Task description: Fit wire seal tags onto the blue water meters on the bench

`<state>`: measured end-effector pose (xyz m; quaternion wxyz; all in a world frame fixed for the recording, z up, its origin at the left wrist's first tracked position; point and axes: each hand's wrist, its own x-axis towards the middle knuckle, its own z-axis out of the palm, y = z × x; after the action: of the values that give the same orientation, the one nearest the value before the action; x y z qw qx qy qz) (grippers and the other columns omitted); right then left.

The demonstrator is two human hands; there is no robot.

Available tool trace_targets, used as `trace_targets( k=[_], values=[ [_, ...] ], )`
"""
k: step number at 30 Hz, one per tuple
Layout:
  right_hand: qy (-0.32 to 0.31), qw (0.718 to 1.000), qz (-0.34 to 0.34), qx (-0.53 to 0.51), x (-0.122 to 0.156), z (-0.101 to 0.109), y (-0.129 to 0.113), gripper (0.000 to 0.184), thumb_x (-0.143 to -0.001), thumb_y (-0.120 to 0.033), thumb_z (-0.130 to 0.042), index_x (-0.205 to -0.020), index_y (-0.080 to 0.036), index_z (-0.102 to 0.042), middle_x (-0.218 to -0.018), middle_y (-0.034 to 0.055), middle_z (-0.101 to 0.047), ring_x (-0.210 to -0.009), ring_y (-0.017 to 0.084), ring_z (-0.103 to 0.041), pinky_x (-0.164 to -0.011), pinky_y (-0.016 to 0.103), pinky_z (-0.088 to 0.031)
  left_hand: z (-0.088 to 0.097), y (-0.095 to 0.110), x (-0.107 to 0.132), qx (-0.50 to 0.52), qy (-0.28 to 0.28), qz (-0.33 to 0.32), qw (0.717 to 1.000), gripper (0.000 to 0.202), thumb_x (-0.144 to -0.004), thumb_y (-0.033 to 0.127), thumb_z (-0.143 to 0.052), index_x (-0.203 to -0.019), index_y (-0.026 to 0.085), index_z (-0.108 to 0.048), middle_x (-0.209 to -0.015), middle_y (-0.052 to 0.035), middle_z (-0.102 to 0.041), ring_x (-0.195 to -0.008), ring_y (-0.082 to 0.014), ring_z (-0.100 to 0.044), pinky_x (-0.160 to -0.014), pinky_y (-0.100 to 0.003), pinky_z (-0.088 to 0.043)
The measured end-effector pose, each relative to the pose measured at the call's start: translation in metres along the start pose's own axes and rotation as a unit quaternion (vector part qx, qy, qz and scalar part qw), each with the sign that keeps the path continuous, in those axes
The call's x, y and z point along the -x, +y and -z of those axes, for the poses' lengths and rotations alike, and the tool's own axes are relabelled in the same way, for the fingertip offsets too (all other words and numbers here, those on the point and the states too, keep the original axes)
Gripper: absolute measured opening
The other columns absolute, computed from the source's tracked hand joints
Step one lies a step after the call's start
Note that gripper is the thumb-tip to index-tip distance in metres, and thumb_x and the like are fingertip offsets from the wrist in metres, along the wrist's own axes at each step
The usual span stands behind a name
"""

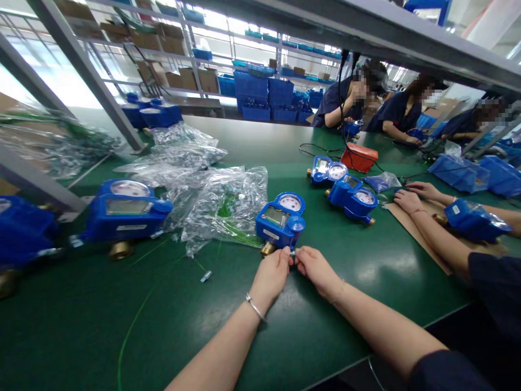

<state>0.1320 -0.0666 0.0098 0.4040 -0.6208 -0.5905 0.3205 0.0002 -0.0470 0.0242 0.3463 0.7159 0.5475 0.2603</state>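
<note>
A blue water meter (272, 224) with a display and a round dial stands on the green table. At its lower front edge, my left hand (272, 274) and my right hand (319, 271) meet with fingers pinched. Between their fingertips shows a small pale wire seal (292, 254), mostly covered by the fingers. A brass pipe end (267, 249) of the meter pokes out beside my left hand. To the left lies a loose seal tag (206, 276) on a thin green wire (136, 320).
Plastic bags (220, 201) of green-wired seals lie behind the meter. More water meters stand at left (126, 212) and right (353, 198), near an orange-red box (360, 157). A co-worker's hands (409, 201) rest over cardboard (419, 239) at right. A metal post (87, 76) rises at left.
</note>
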Motion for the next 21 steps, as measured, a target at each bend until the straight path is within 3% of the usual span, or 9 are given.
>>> trace_targets(
  k=[3,5,7,8,12,17,21],
  values=[
    [0.104,0.994,0.027,0.018,0.008,0.008,-0.01,0.035,-0.083,-0.047,-0.044,-0.1,-0.016,-0.048,-0.091,0.0077,-0.055,-0.079,0.019,-0.053,-0.071,0.035,-0.046,0.023,0.002,0.007,-0.051,0.023,0.006,0.998,0.053,-0.092,0.048,-0.022,-0.068,0.019,-0.06,-0.059,-0.0008,-0.06,-0.055,-0.0152,-0.055,-0.05,-0.024,-0.031],
    [0.164,0.978,0.106,0.071,0.008,0.007,-0.021,0.059,-0.076,-0.05,-0.058,-0.12,-0.017,-0.038,-0.125,0.0157,-0.039,-0.112,0.027,-0.041,-0.092,0.046,-0.037,0.043,0.001,0.01,-0.097,0.056,0.015,0.994,0.049,-0.091,0.049,-0.025,-0.069,0.021,-0.059,-0.063,-0.0007,-0.06,-0.059,-0.016,-0.055,-0.051,-0.024,-0.03],
    [0.194,0.951,0.196,0.142,0.002,0.001,-0.031,0.075,-0.071,-0.049,-0.066,-0.13,-0.019,-0.031,-0.14,0.0168,-0.019,-0.128,0.033,-0.021,-0.102,0.054,-0.026,0.064,-0.003,0.013,-0.148,0.094,0.029,0.984,0.044,-0.09,0.049,-0.028,-0.073,0.021,-0.057,-0.067,-0.0011,-0.06,-0.063,-0.0171,-0.055,-0.053,-0.025,-0.03],
    [0.19,0.94,0.227,0.17,-0.003,-0.002,-0.035,0.076,-0.071,-0.047,-0.067,-0.131,-0.02,-0.029,-0.142,0.0162,-0.017,-0.13,0.034,-0.017,-0.103,0.056,-0.024,0.074,-0.007,0.014,-0.174,0.112,0.038,0.978,0.041,-0.09,0.049,-0.03,-0.075,0.021,-0.057,-0.071,-0.0018,-0.06,-0.066,-0.0179,-0.056,-0.054,-0.025,-0.031],
    [0.108,0.941,0.266,0.179,-0.028,0.005,-0.038,0.057,-0.078,-0.029,-0.063,-0.128,-0.023,-0.036,-0.133,0.0132,-0.031,-0.125,0.029,-0.031,-0.104,0.05,-0.029,0.107,-0.033,0.016,-0.265,0.149,0.074,0.95,0.032,-0.086,0.044,-0.04,-0.091,0.019,-0.059,-0.092,-0.0076,-0.058,-0.083,-0.0225,-0.056,-0.066,-0.029,-0.038],
    [-0.06,0.951,0.278,0.124,-0.044,0.061,-0.024,0.048,-0.076,-0.025,-0.064,-0.12,-0.023,-0.044,-0.129,0.0107,-0.036,-0.122,0.026,-0.037,-0.1,0.044,-0.036,0.132,-0.06,0.018,-0.315,0.113,0.101,0.937,0.032,-0.082,0.045,-0.046,-0.094,0.019,-0.061,-0.094,-0.0088,-0.058,-0.088,-0.0248,-0.057,-0.073,-0.031,-0.043],
    [-0.123,0.949,0.257,0.137,-0.041,0.1,-0.014,0.041,-0.077,-0.027,-0.064,-0.115,-0.024,-0.048,-0.131,0.0098,-0.036,-0.119,0.026,-0.04,-0.095,0.044,-0.04,0.145,-0.065,0.023,-0.338,0.092,0.123,0.928,0.036,-0.079,0.045,-0.049,-0.103,0.019,-0.057,-0.102,-0.0115,-0.056,-0.095,-0.0292,-0.056,-0.078,-0.036,-0.043]
  ],
)
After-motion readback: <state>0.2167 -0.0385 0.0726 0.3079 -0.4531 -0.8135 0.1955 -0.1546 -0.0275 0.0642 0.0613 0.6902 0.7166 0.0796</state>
